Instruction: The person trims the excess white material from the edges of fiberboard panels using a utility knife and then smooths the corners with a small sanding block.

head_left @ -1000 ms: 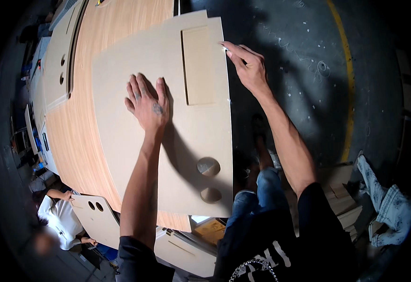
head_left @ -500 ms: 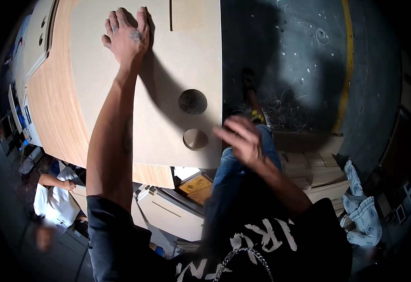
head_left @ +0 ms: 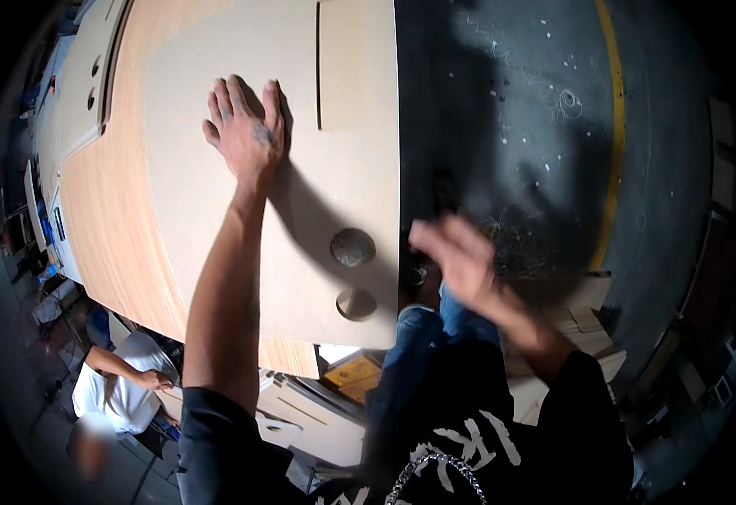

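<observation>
My left hand [head_left: 251,135] lies flat on a large beige board [head_left: 216,63], fingers stretched out, palm down and holding nothing. Two round holes pierce the board toward its near right corner, and a long narrow slot runs near its far right part. Just off the board's right edge, my right hand [head_left: 462,259] hovers over the floor. Its fingers are extended and a little blurred by motion, with nothing visible in them.
Under the board lies a wood-grain panel [head_left: 111,227]; another holed board [head_left: 90,76] is at the far left. Stacked boards [head_left: 309,412] stand near me. At lower left sits a person in a white shirt [head_left: 128,387]. A yellow line [head_left: 616,143] crosses the dark, scrap-strewn floor.
The whole scene has shifted downward in view. My right hand has moved right, from touching or overlapping the board's edge in view to beside it. My left hand keeps its spot on the board.
</observation>
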Motion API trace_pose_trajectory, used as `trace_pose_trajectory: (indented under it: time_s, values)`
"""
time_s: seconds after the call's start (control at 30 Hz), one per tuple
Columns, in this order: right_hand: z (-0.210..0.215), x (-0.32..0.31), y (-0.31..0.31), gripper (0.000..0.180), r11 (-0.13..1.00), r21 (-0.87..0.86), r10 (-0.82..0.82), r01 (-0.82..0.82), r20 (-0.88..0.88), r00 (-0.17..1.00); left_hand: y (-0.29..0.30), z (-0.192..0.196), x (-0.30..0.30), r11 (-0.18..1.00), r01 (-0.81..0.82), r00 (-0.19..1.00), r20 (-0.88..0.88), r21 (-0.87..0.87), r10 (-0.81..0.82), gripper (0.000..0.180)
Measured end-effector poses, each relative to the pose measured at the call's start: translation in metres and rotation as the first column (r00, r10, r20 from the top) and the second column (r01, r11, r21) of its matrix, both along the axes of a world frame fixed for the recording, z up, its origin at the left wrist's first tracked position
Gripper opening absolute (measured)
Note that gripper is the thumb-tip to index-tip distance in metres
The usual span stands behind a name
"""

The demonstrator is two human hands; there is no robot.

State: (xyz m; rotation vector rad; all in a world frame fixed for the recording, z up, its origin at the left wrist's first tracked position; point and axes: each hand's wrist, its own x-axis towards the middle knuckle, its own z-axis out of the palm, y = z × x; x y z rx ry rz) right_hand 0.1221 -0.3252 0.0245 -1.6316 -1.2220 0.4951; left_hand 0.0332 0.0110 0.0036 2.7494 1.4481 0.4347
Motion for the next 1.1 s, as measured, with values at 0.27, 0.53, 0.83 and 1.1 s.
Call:
trace_pose_trajectory:
  time_s: [0.27,0.53,0.83,1.1]
  values:
    - [-0.017,0.209,0.225,0.038,0.952,0.256,-0.249,0.166,0.336,0.908,-0.004,0.003,0.009,0.999,-0.039,0.999,0.004,-0.034,0.04,0.072]
    - [-0.022,0.221,0.248,0.032,0.985,0.03,-0.167,0.167,0.356,0.92,-0.004,0.01,0.007,0.994,-0.08,0.996,-0.035,-0.075,0.077,0.071]
    - [-0.012,0.216,0.251,0.031,0.978,0.157,-0.193,0.137,0.429,0.882,0.0,0.009,0.005,0.997,-0.063,0.998,-0.019,-0.042,0.062,0.072]
    - [-0.016,0.182,0.212,0.037,0.981,0.037,-0.184,0.19,0.474,0.861,-0.002,0.007,0.007,0.999,-0.043,0.999,0.001,-0.03,0.043,0.072]
